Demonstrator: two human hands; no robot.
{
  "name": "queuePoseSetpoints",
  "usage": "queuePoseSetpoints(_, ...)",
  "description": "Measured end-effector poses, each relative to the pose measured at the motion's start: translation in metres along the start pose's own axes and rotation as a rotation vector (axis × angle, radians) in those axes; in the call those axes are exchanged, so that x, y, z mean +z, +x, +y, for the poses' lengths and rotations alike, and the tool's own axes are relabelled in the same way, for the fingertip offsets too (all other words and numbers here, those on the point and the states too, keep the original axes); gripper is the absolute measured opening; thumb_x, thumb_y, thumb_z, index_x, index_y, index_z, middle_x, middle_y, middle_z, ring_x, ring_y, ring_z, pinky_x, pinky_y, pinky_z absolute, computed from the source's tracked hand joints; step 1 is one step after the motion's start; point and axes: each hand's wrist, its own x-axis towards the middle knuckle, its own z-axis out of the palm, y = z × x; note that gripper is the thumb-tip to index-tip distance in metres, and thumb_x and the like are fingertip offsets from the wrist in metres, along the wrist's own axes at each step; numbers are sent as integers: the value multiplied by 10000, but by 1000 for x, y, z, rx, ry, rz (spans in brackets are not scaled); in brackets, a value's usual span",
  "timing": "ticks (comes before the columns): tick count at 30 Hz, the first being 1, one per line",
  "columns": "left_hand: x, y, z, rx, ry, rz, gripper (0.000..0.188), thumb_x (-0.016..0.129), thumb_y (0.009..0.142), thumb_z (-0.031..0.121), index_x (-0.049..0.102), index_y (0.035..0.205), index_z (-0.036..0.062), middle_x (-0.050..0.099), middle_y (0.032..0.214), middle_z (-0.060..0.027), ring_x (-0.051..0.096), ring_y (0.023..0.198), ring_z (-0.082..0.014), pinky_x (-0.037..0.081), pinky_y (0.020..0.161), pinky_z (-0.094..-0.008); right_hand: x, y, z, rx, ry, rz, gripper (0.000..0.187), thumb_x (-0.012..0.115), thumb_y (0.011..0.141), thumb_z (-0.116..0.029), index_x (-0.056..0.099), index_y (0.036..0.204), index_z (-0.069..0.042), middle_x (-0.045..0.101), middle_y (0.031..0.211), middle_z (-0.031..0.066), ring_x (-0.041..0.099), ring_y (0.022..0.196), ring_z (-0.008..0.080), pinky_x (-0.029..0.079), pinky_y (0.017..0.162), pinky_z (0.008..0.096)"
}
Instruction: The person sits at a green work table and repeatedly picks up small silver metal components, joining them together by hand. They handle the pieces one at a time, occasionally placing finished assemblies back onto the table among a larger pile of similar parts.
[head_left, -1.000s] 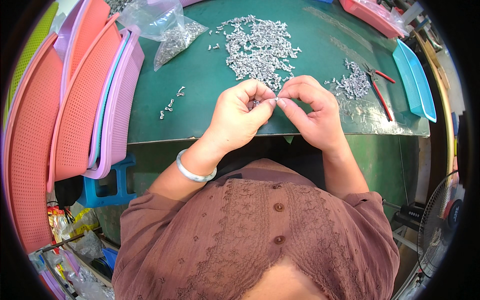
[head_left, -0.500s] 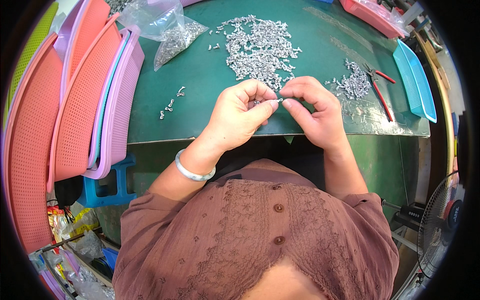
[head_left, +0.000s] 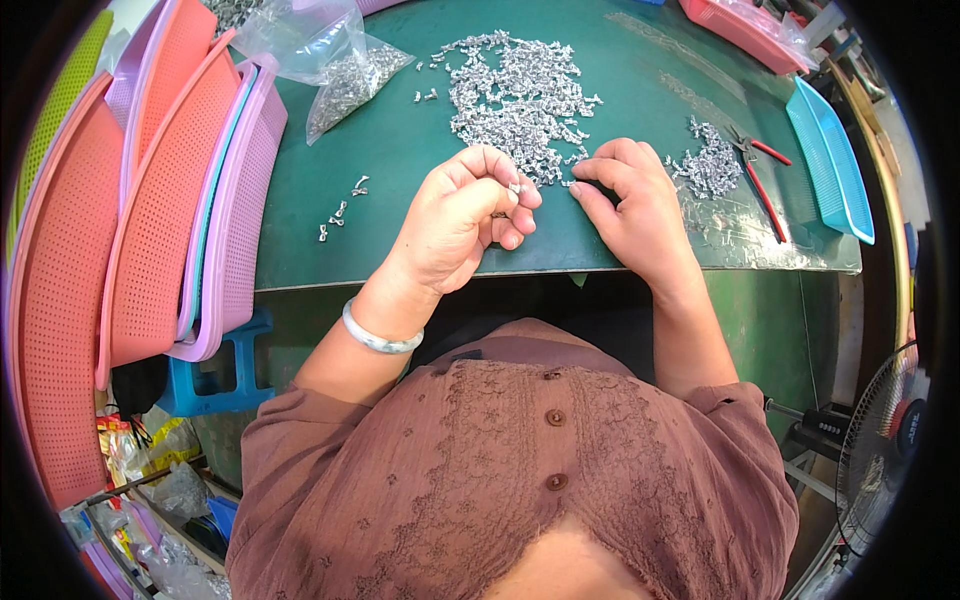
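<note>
At pile's near edge — left hand (head_left: 462,215) grip pinches small metal part (head_left: 515,187) | right hand (head_left: 632,205) beside

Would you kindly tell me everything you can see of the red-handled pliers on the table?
The red-handled pliers lie flat on the green table, to the right of the right hand and untouched by either hand. Two slim red handles run toward the table's near edge, slightly spread; the dark metal head points away, resting beside a small heap of silvery metal parts. They lie on a clear plastic sheet, with a blue tray farther right.
</note>
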Motion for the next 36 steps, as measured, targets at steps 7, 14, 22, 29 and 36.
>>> queuePoseSetpoints(7,4,0,0,-12,32,16,114,509,855,19,554,960,24,610,844,-94,567,644,-118,430,499,-207,3,0,0,-52,66,6,76,683,736,-34,649,805,-36,591,824,74,553,808,269,458,709,357)
queuePoseSetpoints(14,15,0,2,-40,232,68,95,581,902,121,598,921,30,605,736,-39,520,531,-58,364,423,-169,1,1,-15,-116,236,93,139,682,704,25,621,812,-36,597,844,79,569,820,257,464,701,336)
queuePoseSetpoints(22,15,-1,-2,-15,269,53,92,611,876,109,622,861,19,595,705,-10,507,528,-43,384,442,-177,0,0,-20,-164,303,100,188,687,687,29,622,850,-38,603,866,83,570,836,263,464,715,337)
queuePoseSetpoints(29,16,-2,-2,-6,272,82,64,625,859,81,625,867,18,586,701,0,509,539,-41,388,452,-171,2,2,-7,-124,21,13,196,662,733,-17,649,925,-53,568,917,93,528,868,290,453,753,366)
queuePoseSetpoints(36,17,-2,-1,-10,287,82,61,639,841,58,626,881,14,578,699,8,507,544,-37,391,455,-171,-1,-1,-4,-117,-29,-44,170,663,718,-11,665,882,-55,558,926,85,516,886,285,451,764,363)
